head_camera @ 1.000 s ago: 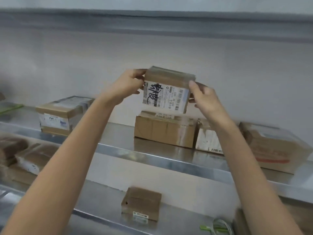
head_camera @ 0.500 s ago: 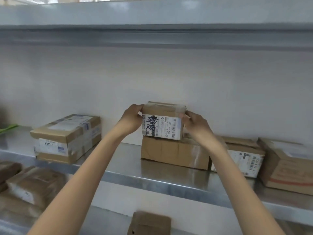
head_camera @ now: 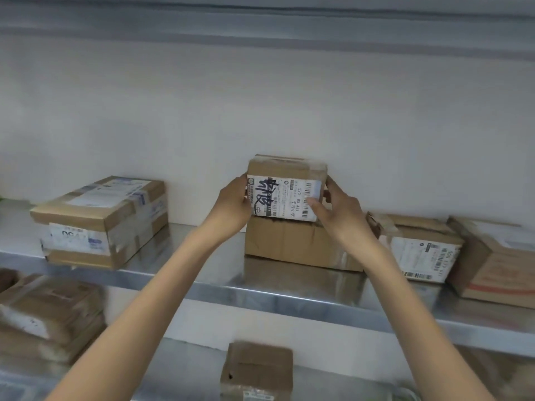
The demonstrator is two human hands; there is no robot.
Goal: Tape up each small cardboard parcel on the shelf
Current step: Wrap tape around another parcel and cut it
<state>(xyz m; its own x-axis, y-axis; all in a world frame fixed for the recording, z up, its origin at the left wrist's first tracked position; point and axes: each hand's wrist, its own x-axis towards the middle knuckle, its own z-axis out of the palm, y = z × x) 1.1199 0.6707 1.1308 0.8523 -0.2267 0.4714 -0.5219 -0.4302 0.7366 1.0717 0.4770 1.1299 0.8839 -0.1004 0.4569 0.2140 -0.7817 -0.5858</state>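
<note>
A small cardboard parcel (head_camera: 285,189) with a white shipping label and dark marker scrawl sits on top of a wider flat parcel (head_camera: 292,243) on the steel shelf (head_camera: 260,296). My left hand (head_camera: 234,204) grips its left side and my right hand (head_camera: 337,208) grips its right side, thumb across the label. Clear tape glints over its top. The wall stands close behind it.
A taped parcel (head_camera: 98,224) lies at the shelf's left. Two more parcels (head_camera: 419,246) (head_camera: 492,261) stand at the right. On the lower shelf are a small brown parcel (head_camera: 256,371) and a stack of wrapped parcels (head_camera: 46,314) at the left.
Both hands have lowered the labelled parcel from mid-air onto the flat parcel on the shelf. The view has tilted up and moved nearer the shelf.
</note>
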